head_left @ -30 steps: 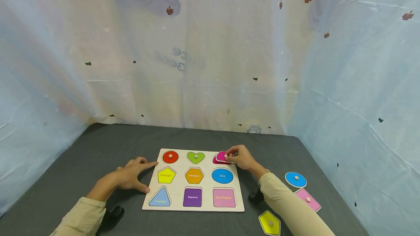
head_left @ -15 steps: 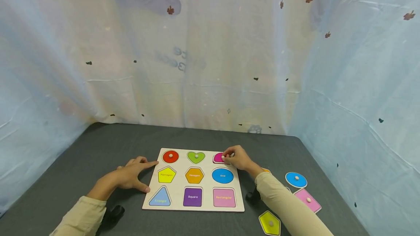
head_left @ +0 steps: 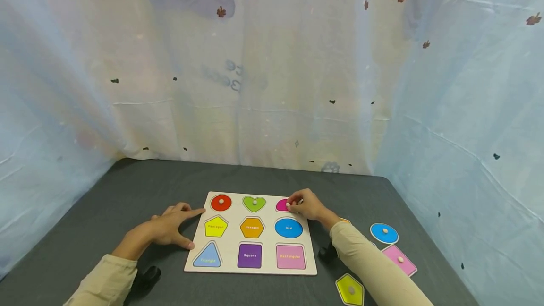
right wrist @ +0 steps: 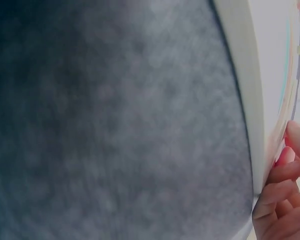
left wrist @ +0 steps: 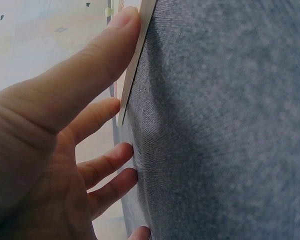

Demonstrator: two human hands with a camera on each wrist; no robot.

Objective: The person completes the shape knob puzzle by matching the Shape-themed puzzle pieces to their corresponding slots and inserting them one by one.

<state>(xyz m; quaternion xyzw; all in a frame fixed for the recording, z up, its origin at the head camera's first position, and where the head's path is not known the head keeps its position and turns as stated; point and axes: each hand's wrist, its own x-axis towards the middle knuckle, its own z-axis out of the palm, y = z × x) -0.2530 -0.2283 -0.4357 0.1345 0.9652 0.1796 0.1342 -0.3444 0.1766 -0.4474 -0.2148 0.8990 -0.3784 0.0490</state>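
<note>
A white shape puzzle board (head_left: 233,239) lies flat on the dark cloth. My right hand (head_left: 309,206) pinches the knob of a magenta puzzle piece (head_left: 281,205) at the board's top right slot; the fingers cover its right part. In the right wrist view the pinching fingers of the right hand (right wrist: 285,200) show at the board's edge. My left hand (head_left: 172,226) is spread at the left edge, thumb and index fingertips touching the board. A red circle piece (head_left: 217,206) and a green heart piece (head_left: 250,207) sit in the top row. Printed slots below show colours and words.
Right of the board lie a blue oval piece (head_left: 378,233), a pink rectangle piece (head_left: 395,253) and a yellow pentagon piece (head_left: 346,288). An orange piece (head_left: 345,221) peeks out behind the right sleeve (head_left: 374,266). Patterned curtains (head_left: 272,84) enclose the table (head_left: 161,178).
The magenta piece has moved slightly left and down, from overlapping its slot at an offset to lying in line with it. The left hand has kept its place at the board's edge.
</note>
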